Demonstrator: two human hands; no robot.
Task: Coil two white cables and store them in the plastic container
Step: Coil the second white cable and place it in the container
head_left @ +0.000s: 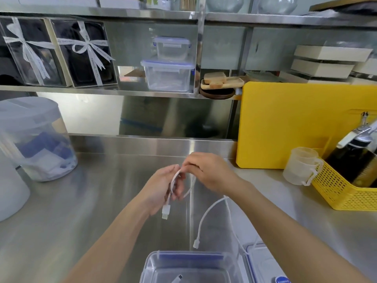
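Above the steel counter, my left hand (163, 190) holds a loop of a white cable (173, 181), whose USB plug (165, 211) hangs below my palm. My right hand (208, 172) pinches the same cable at the top of the loop. The rest of the cable (206, 215) trails down to a small connector (196, 243) above an open clear plastic container (155, 264) at the front edge. A dark-tipped plug of another cable (177, 278) lies inside it. The container's lid (259, 260) rests just right of it.
A yellow cutting board (285, 123) leans against the back right. A yellow basket (338, 186) holds a dark bottle (353, 158), with plastic measuring cups (299, 166) beside it. A large lidded clear tub (34, 139) stands at left. Shelf above carries stacked clear containers (168, 76).
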